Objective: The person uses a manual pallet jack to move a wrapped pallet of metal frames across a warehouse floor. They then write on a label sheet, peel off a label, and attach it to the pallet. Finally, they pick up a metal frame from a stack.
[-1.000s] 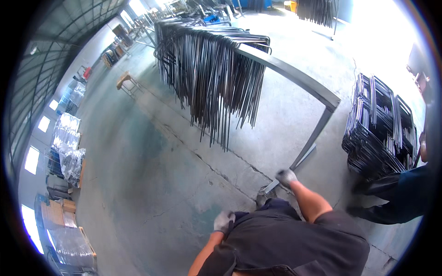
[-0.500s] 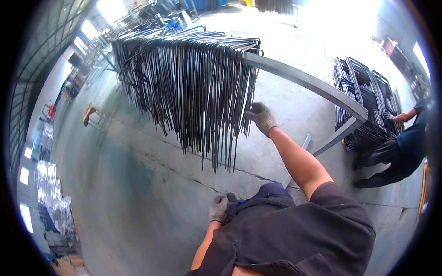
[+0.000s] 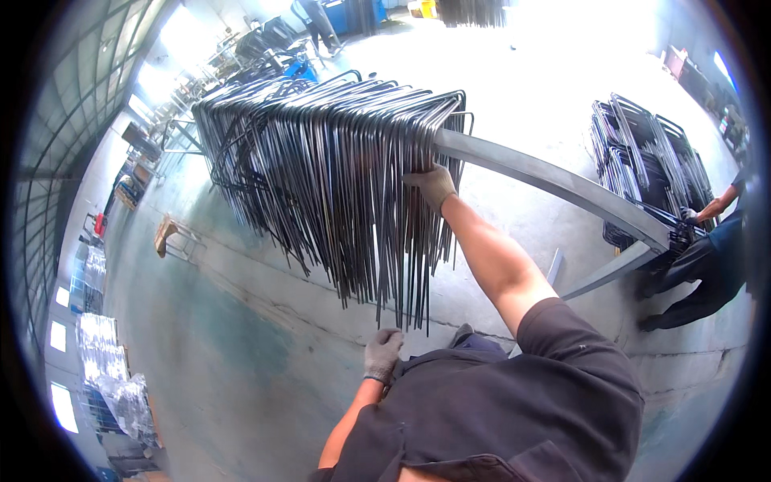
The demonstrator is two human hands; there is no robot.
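Item: bent steel rods (image 3: 337, 185), dark, thin, hairpin-shaped, hung in a dense row over a grey square-section steel rail (image 3: 546, 181); their free ends dangled toward the concrete floor (image 3: 241, 353). The rail sloped to a welded leg at your right.

Change noted: half a second before, your right hand (image 3: 432, 186) was lower on the bundle's near end; a second before, it was down by the rail's foot. It had now risen to the top of the outermost rods, just beside the rail, so you had gained contact with the end of the row.

Grip: right hand, grey knit glove, fingers curled onto the outermost rods; whether it fully clasped one could not be told. Left hand (image 3: 381, 353), same glove, loosely curled at your waist, holding nothing.

Surroundings: a stack of black wire frames (image 3: 642, 161) at right, with another person (image 3: 711, 257) crouched beside it.
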